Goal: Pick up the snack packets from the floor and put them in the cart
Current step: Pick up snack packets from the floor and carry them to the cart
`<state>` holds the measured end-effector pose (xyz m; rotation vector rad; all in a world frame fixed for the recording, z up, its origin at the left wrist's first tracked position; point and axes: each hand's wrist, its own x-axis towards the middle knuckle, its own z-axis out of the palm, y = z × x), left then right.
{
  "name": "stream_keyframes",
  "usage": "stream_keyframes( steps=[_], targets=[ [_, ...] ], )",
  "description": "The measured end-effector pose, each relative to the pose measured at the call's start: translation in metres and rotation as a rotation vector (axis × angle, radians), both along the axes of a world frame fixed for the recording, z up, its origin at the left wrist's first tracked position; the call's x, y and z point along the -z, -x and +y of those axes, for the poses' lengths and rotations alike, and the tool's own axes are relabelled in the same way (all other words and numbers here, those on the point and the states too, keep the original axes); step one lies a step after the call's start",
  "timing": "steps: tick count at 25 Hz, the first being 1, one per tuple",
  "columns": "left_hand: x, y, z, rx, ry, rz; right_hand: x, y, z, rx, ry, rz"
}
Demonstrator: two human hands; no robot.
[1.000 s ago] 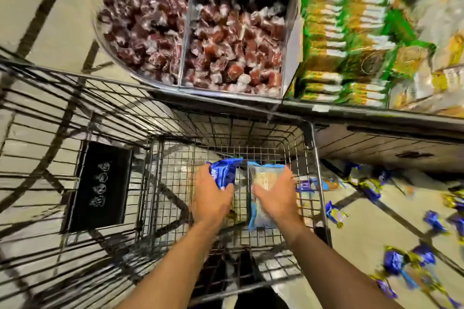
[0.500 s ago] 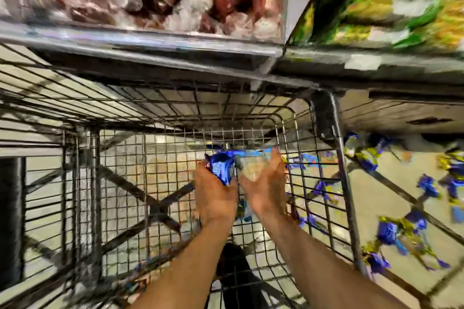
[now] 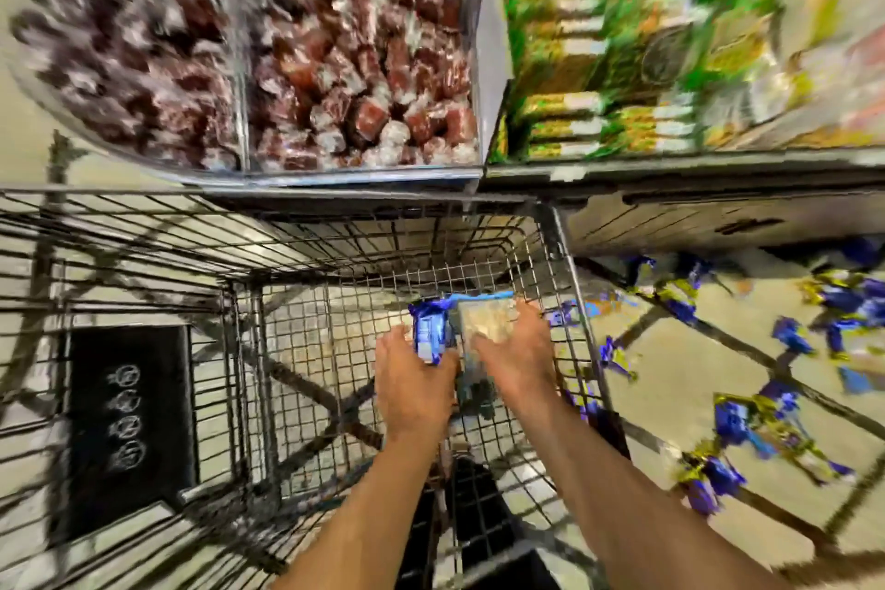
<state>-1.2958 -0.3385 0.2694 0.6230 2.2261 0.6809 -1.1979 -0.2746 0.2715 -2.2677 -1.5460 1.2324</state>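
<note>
Both my hands reach down inside the wire shopping cart (image 3: 306, 264), close to its right wall. My left hand (image 3: 412, 378) grips a shiny blue snack packet (image 3: 430, 331). Beside it my right hand (image 3: 517, 359) holds a clear packet with pale contents and blue edges (image 3: 486, 319). The two packets touch each other above the cart's mesh floor. Several blue and gold snack packets (image 3: 747, 426) lie scattered on the floor to the right of the cart.
A shelf stands just past the cart, with bins of red-brown wrapped sweets (image 3: 364, 77) and green and yellow packs (image 3: 598, 62). A black child-seat flap (image 3: 127, 426) sits at the cart's left. Beige floor with dark lines (image 3: 680, 374) lies to the right.
The view has pulled back and tilted up, showing more of the shelf. Both hands keep their packets, still side by side low in the cart.
</note>
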Motion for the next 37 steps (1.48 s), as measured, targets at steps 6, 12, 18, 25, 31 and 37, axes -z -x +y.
stream_keyframes(
  steps=[6, 12, 18, 25, 31, 37],
  targets=[
    [-0.127, -0.035, 0.003, 0.018, -0.201, -0.029, -0.129, -0.032, -0.050, 0.051, -0.189, 0.144],
    [-0.198, -0.169, -0.013, 0.188, -0.391, -0.063, -0.201, -0.179, -0.102, 0.378, -0.323, 0.187],
    [-0.231, -0.382, -0.055, 0.850, -0.478, 0.316, -0.236, -0.426, -0.174, 0.274, -0.529, -0.265],
    [-0.250, -0.600, -0.097, 1.622, -0.432, 0.856, -0.254, -0.667, -0.268, 0.083, -0.409, -0.694],
    [-0.232, -0.727, -0.087, 1.707, -0.422, 0.817, -0.239, -0.797, -0.271, 0.085, -0.327, -0.707],
    [-0.207, -0.863, -0.055, 1.675, -0.378, 0.706, -0.232, -0.918, -0.231, 0.058, -0.242, -0.718]
  ],
)
